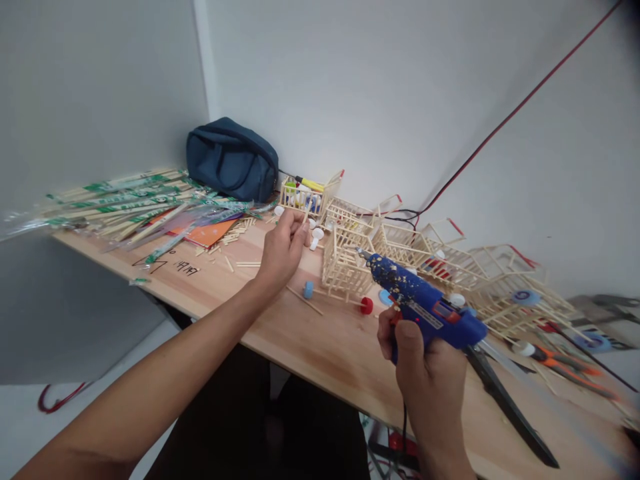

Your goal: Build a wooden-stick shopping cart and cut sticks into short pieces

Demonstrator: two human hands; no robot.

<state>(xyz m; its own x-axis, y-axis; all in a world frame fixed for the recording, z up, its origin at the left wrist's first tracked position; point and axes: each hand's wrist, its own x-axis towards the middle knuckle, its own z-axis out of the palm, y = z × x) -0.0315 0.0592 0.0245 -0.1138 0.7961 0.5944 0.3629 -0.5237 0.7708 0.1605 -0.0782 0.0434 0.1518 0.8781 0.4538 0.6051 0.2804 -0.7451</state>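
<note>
My right hand [425,373] grips a blue hot glue gun [425,303], its nozzle pointing up-left toward a small cart built of wooden sticks [345,263]. That cart has a red wheel [367,305] and a blue wheel [309,289] on a thin axle. My left hand [285,247] reaches out over the wooden table [320,347], fingers pinched together on a thin wooden stick near white bottle caps [316,235].
More stick carts [480,273] line the back of the table. A dark blue pouch [231,160] sits in the corner, with wrapped chopsticks [125,200] and orange paper [207,233] at the left. Orange-handled pliers [560,360] and a black blade [505,407] lie at the right. Red cable [515,110] runs up the wall.
</note>
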